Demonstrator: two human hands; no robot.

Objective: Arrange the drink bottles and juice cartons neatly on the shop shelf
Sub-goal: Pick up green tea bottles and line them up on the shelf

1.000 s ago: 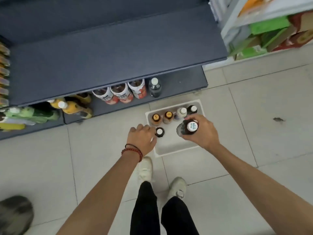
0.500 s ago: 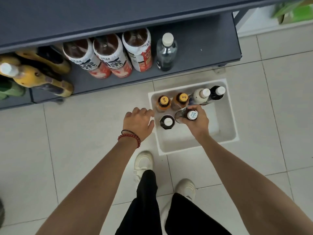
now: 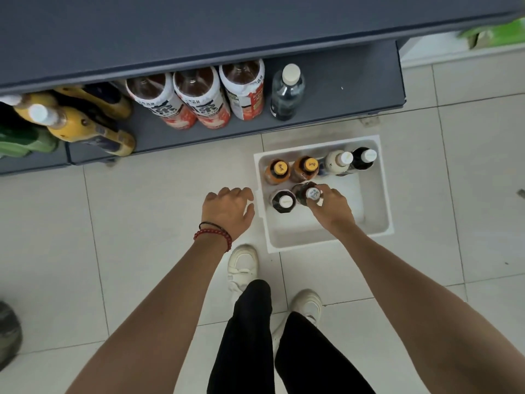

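A white bin (image 3: 380, 200) on the floor tiles holds several bottles. My right hand (image 3: 331, 209) grips the neck of a dark bottle with a white cap (image 3: 311, 193) inside the bin. Beside it stands another dark bottle (image 3: 284, 201). Two orange-capped bottles (image 3: 279, 169) and two white-capped ones (image 3: 343, 162) line the bin's far wall. My left hand (image 3: 228, 210) hovers just left of the bin, fingers loosely curled, holding nothing. On the dark bottom shelf (image 3: 341, 92) stand three large tea bottles (image 3: 200, 98) and a clear bottle (image 3: 287, 92).
Yellow bottles (image 3: 85, 126) and green ones (image 3: 20, 140) lie on the shelf's left part. An upper shelf board (image 3: 199, 29) overhangs the bottles. My white shoes (image 3: 243, 265) stand just before the bin. Free shelf space lies right of the clear bottle.
The view has dropped closer to the bin and bottom shelf. My right hand has lowered the dark bottle into the bin beside the other dark bottle. My left hand has stayed left of the bin.
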